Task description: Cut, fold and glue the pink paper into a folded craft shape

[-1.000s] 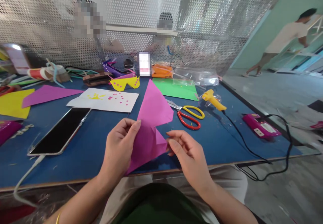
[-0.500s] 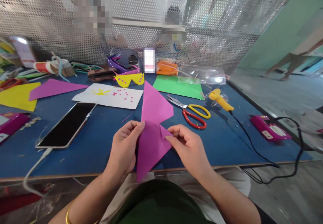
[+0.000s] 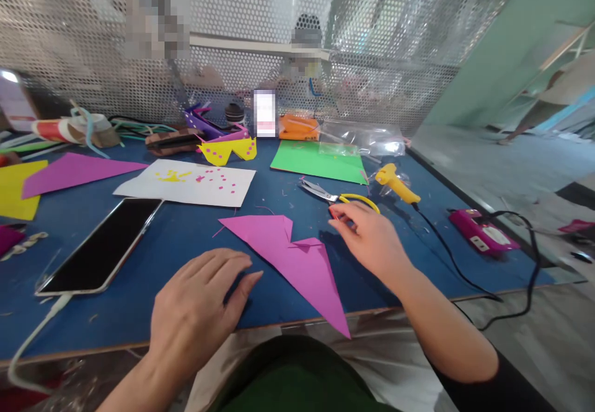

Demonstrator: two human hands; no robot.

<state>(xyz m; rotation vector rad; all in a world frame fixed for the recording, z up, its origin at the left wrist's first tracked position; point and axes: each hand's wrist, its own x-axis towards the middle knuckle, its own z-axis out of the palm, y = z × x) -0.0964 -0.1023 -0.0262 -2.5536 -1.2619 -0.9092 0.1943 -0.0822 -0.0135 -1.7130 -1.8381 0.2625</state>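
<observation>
A pink-purple sheet of craft paper (image 3: 288,257), cut to a wide pointed shape with a notch and a small fold, lies on the table, one tip past the front edge. Left of it, my left hand (image 3: 199,294) is open, thumb apart from the fingers, holding nothing. My right hand (image 3: 365,232) has its fingers curled over the red handle of the scissors (image 3: 320,192). Most of that handle is hidden under the hand; the yellow handle and the blades show. The blades point away to the left.
A charging phone (image 3: 102,245) and white paper (image 3: 186,183) with dots lie left. Behind are a yellow paper mask (image 3: 227,151) and green sheet (image 3: 320,161). Right stand a yellow glue gun (image 3: 397,184) and purple power strip (image 3: 483,231) with a black cord.
Both hands have let go of the pink-purple paper, which now lies turned on the table. My left hand has drawn back left; my right hand has moved forward onto the scissors.
</observation>
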